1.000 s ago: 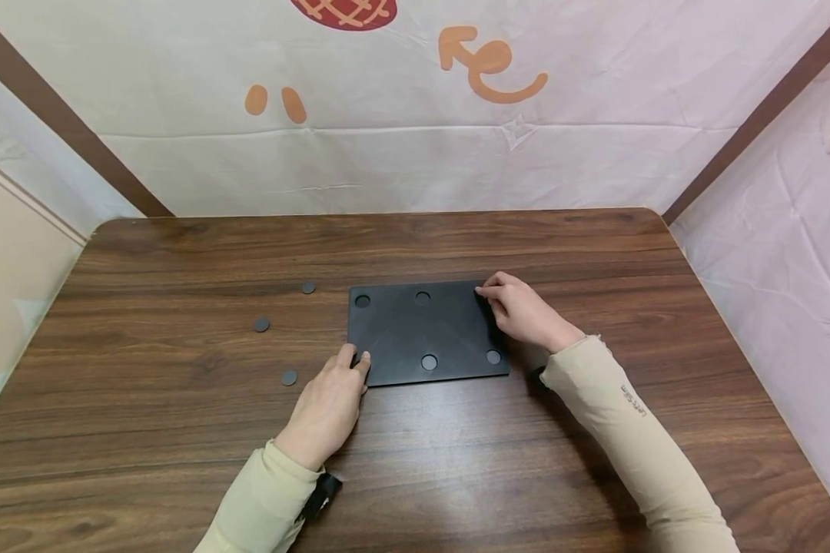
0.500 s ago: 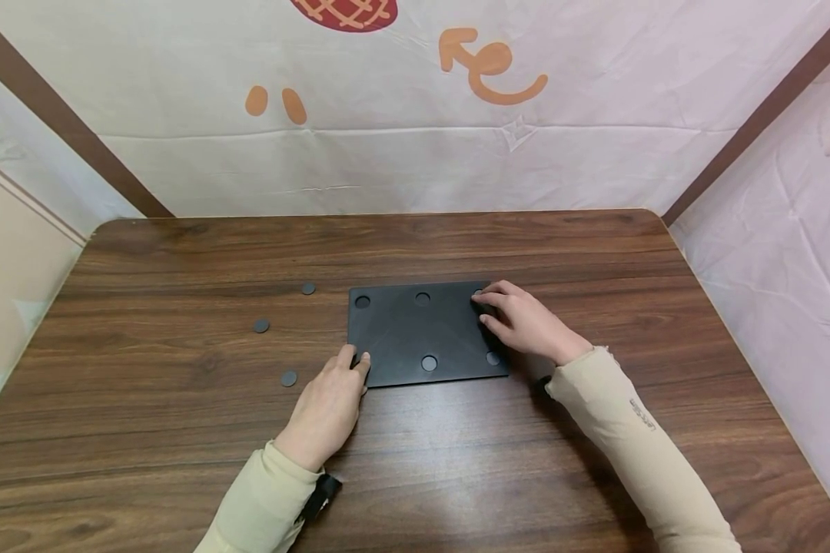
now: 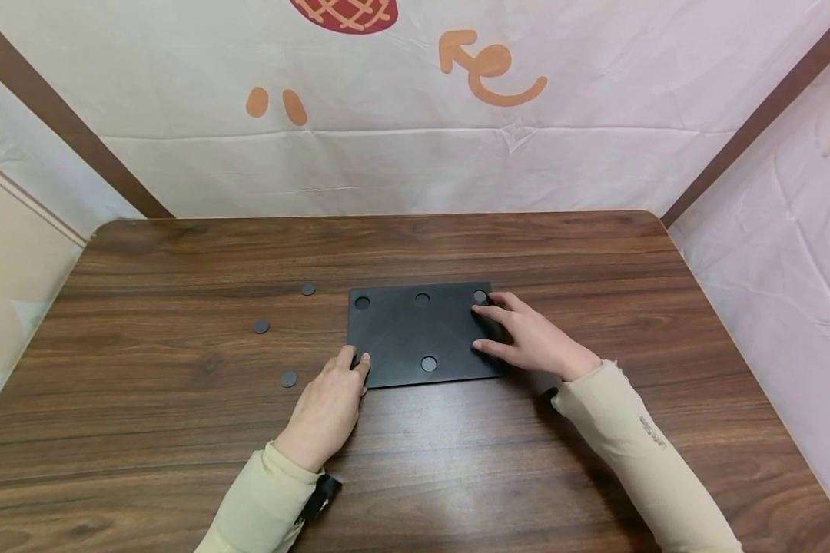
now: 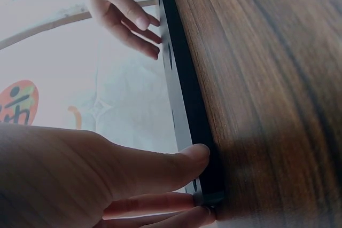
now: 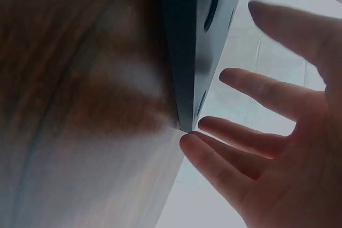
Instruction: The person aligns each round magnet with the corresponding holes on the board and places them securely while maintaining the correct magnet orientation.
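A flat black rectangular board (image 3: 449, 330) with round recesses lies mid-table. My left hand (image 3: 328, 403) grips its near-left corner; the left wrist view shows the thumb (image 4: 195, 156) on the front edge and fingers around the side. Over the board's right side, my right hand (image 3: 536, 338) has its fingers spread and holds nothing. A grey round face shows in the far-right recess (image 3: 480, 296) and in the near-middle recess (image 3: 429, 364). The far-left recess (image 3: 363, 302) and the far-middle recess (image 3: 423, 299) look darker. Hands hide the two remaining near corners.
Three small dark grey discs lie on the wooden table (image 3: 180, 430) left of the board: a far disc (image 3: 308, 289), a middle disc (image 3: 260, 326) and a near disc (image 3: 288, 379). A printed white curtain (image 3: 401, 169) hangs behind the table's back edge.
My right hand has drawn back from the board's far-right corner toward me, its fingers spreading. The far-right recess has come into sight, while the near-right one is now covered. My left hand stays put.
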